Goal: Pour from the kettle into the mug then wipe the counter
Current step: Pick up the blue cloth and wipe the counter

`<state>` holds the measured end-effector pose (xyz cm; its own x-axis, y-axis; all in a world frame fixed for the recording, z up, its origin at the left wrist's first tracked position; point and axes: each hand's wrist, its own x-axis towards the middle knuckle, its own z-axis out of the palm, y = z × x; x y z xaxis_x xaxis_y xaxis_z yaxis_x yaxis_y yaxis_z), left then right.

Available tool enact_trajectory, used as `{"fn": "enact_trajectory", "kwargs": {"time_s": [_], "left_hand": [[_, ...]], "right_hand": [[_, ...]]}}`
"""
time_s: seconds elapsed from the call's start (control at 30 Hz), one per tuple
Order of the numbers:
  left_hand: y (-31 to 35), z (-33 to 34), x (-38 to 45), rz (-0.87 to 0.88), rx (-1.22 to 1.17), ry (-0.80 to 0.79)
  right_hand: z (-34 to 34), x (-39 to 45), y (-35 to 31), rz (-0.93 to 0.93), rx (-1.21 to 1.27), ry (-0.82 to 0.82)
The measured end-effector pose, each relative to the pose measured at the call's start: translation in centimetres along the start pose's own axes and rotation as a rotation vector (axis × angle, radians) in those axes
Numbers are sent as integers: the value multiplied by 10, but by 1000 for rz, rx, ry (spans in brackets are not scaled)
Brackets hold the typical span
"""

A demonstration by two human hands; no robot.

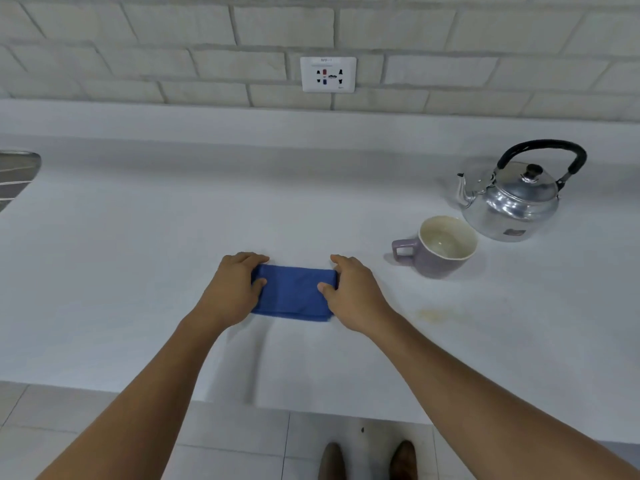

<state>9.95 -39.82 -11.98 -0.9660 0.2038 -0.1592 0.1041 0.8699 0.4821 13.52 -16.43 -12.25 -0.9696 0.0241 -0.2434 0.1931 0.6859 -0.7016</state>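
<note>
A folded blue cloth [292, 292] lies flat on the white counter [138, 258] in front of me. My left hand [232, 289] grips its left end, thumb on top. My right hand [353, 292] grips its right end the same way. To the right stands a purple mug [440, 247] with a cream inside, its handle pointing left. Behind the mug stands a shiny metal kettle [512, 199] with a black handle and its spout facing left. Both stand apart from my hands.
A faint yellowish stain [436, 315] marks the counter to the right of my right hand. A metal sink edge [15, 178] shows at the far left. A wall socket [328, 75] sits on the brick wall. The counter's front edge [311, 408] is near me.
</note>
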Motion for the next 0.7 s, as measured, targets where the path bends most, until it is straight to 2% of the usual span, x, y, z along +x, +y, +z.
{"fn": "enact_trajectory", "kwargs": {"time_s": [0.27,0.4,0.57,0.7], "left_hand": [[-6,4,0,-15,-38,71],[-3,-4,-5,-25,-135,116],[12,-17,-19,-31,-265,111],[45,-19,-36,15,-376,93]], "right_hand": [[18,4,-2,-6,-100,81],[12,-4,-5,-44,28,144],[-9,-27,-2,-50,290,137],[-35,-56,8,-73,432,229]]}}
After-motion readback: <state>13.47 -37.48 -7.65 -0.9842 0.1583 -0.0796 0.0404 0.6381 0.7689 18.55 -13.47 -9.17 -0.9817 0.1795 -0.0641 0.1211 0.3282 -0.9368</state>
